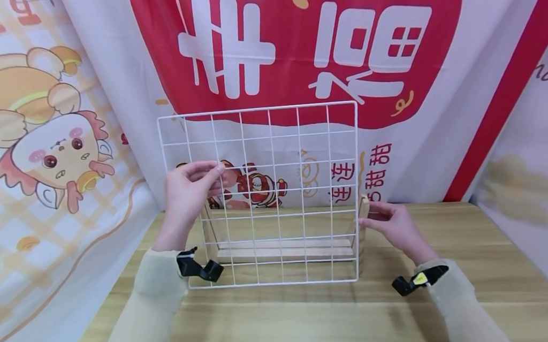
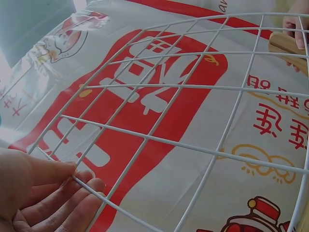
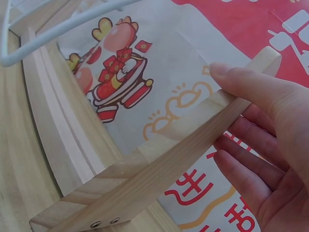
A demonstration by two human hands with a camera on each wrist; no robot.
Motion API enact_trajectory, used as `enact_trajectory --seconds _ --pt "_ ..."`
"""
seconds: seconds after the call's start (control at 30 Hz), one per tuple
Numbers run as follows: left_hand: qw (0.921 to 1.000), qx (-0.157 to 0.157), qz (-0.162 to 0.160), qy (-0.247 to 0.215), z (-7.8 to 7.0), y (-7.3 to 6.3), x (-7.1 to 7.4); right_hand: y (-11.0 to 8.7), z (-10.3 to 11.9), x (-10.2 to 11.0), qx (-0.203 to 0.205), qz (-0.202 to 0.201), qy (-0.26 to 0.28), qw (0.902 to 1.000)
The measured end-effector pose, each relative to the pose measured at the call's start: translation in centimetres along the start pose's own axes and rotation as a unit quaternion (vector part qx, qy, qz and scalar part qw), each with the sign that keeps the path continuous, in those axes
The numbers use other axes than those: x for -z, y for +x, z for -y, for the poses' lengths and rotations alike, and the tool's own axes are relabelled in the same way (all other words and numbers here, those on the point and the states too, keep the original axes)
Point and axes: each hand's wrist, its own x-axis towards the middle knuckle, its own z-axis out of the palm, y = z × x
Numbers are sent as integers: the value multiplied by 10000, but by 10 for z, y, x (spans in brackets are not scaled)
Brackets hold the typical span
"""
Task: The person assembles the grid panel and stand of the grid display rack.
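A white wire grid panel (image 1: 269, 108) stands upright over the table, in front of a pale wooden stand (image 1: 290, 250) that has two side uprights and a grooved bottom bar. My left hand (image 1: 186, 194) pinches one of the grid's wires near its left side; the left wrist view shows thumb and fingers meeting on that wire (image 2: 126, 216). At the right, my right hand (image 1: 399, 231) holds the stand's upright near its top. In the right wrist view the thumb lies over the edge of this upright (image 3: 159, 159), with the fingers along its outer side.
The stand is on a wood-grain table (image 1: 286, 325). Behind it hangs a printed red and white cloth (image 1: 295, 72), with another patterned cloth (image 1: 24, 131) at the left and a pale one (image 1: 533, 156) at the right. Two screw heads (image 3: 95, 224) show low on the upright.
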Motion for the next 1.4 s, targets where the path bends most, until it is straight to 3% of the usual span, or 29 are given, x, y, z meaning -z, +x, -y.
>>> enact_trajectory --seconds 0.33,1.07,1.4 --pt "9999 52 53 88 -14 13 -7 -1 0 0 52 -60 -19 10000" --pt "9994 -317 107 43 -53 39 -27 0 -3 -4 339 -197 201 9990" --pt "9972 -692 59 -287 -69 49 -33 1 -6 -4 323 -229 -123 9991"
